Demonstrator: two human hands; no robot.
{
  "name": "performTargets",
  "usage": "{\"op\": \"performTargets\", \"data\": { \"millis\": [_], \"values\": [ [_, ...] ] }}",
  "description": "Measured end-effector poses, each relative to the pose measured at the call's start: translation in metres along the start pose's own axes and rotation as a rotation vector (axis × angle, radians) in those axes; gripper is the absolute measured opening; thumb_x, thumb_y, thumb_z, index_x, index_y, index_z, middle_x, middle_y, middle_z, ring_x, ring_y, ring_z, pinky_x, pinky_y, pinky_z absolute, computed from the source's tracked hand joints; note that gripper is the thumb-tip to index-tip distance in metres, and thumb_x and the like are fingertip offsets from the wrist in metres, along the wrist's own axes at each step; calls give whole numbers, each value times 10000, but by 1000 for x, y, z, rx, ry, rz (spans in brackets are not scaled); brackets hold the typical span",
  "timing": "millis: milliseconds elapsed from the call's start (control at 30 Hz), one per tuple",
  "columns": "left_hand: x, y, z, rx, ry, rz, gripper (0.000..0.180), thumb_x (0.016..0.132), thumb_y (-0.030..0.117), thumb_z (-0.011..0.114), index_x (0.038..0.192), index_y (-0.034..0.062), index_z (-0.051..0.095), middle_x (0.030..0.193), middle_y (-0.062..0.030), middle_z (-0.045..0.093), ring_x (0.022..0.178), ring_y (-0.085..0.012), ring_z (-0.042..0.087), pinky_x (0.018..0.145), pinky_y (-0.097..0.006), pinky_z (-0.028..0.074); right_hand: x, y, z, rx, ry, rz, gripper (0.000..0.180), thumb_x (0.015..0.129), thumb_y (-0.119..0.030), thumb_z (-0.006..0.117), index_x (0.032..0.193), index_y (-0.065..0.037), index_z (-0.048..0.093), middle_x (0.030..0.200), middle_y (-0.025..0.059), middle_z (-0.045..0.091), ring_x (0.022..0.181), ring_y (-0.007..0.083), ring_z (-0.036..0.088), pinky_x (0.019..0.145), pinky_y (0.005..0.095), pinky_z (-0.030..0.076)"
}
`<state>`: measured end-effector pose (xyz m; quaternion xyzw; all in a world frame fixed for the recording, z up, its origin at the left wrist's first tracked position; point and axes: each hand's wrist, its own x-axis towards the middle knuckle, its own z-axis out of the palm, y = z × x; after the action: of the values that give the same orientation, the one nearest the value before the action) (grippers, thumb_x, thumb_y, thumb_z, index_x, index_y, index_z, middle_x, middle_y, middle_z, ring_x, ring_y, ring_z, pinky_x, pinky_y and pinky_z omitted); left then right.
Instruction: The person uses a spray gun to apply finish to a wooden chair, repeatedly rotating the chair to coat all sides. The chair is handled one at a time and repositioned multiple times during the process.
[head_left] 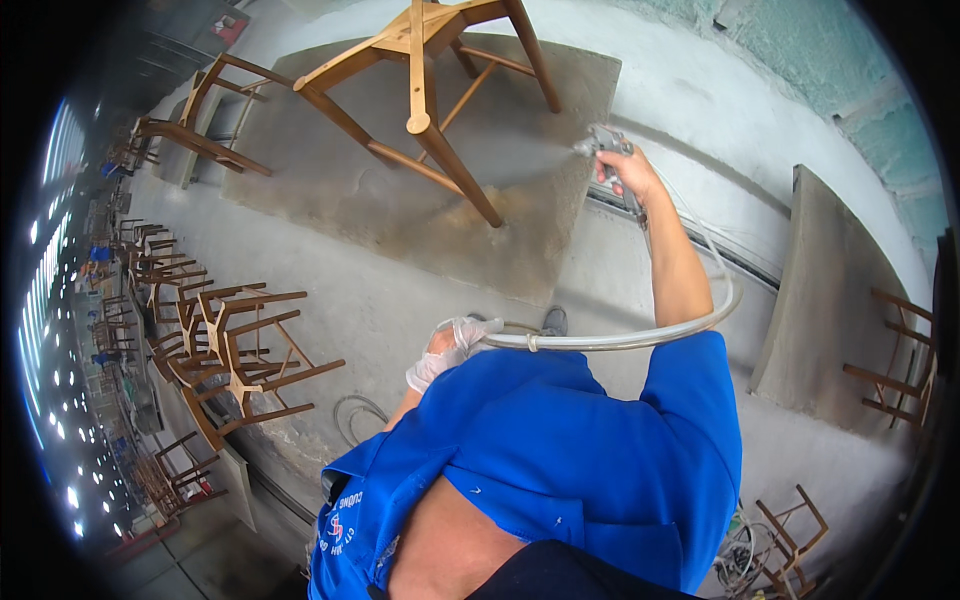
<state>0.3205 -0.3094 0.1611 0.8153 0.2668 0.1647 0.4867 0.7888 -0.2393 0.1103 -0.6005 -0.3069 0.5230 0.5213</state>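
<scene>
**Spraying the upturned chair frame**

The right hand (pixel 628 175) is clenched on a metal spray gun (pixel 606 147), aimed at a wooden chair frame (pixel 425 75) lying tilted at the far edge of a stained grey board (pixel 520 240). The gloved left hand (pixel 452 350) grasps the pale, smooth hose (pixel 640 338), looping slack. Judged mid-coat; next pass needs steady, even sweeps along the slender rounded legs.

Furniture finishing workshop: unfinished wooden chair frame (pixel 420 90) on stained spray board (pixel 520 200), stacked chair frames (pixel 235 350) along concrete floor (pixel 400 300), spray gun (pixel 610 150) with hose (pixel 640 335).
</scene>
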Motion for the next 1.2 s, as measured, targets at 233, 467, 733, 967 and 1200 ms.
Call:
{"op": "performTargets", "data": {
  "millis": [233, 467, 733, 967, 1200],
  "values": [
    [18, -5, -30, -13, -71, 156, 365, 910, 145, 768, 1274, 147, 749, 1036, -130, 751, 953, -327, 718, 843, -413, 564, -107, 150, -6, 348, 348, 444, 219, 1042, -197, 608, 1156, -12, 641, 862, 66, 669, 702, 167, 658, 401, 248, 390],
    [25, -64, -88, -80, -286, 315, 369, 910, 147, 764, 1279, 150, 748, 1034, -131, 750, 946, -328, 717, 836, -415, 564, -254, 177, 89, 1170, 201, -179, 455, 1084, -259, 565, 1527, -214, 471, 985, 80, 518, 836, 162, 517, 408, 212, 414],
    [13, -156, -172, -53, -634, 512, 353, 890, 173, 737, 1239, 119, 760, 1087, -135, 759, 986, -347, 726, 866, -451, 574, -280, 200, 237, 1018, 640, -236, 430, 1053, -288, 627, 1462, -205, 521, 958, 68, 584, 803, 170, 589, 412, 209, 396],
    [-21, -197, -266, -39, -656, 486, 374, 888, 215, 750, 1254, 142, 741, 1010, -143, 733, 931, -355, 716, 805, -453, 562, -217, 250, 347, 725, 1052, 220, 146, 1045, -233, 620, 1144, -127, 618, 869, 56, 655, 737, 186, 674, 442, 292, 407],
    [-75, -202, -326, -23, -619, 395, 391, 898, 70, 742, 1280, 153, 750, 1034, -128, 744, 947, -328, 720, 830, -429, 566, -183, 244, 444, 795, 1284, 172, 150, 1048, -190, 582, 1170, -110, 618, 844, 56, 642, 674, 176, 653, 445, 302, 419]
  ]
}}
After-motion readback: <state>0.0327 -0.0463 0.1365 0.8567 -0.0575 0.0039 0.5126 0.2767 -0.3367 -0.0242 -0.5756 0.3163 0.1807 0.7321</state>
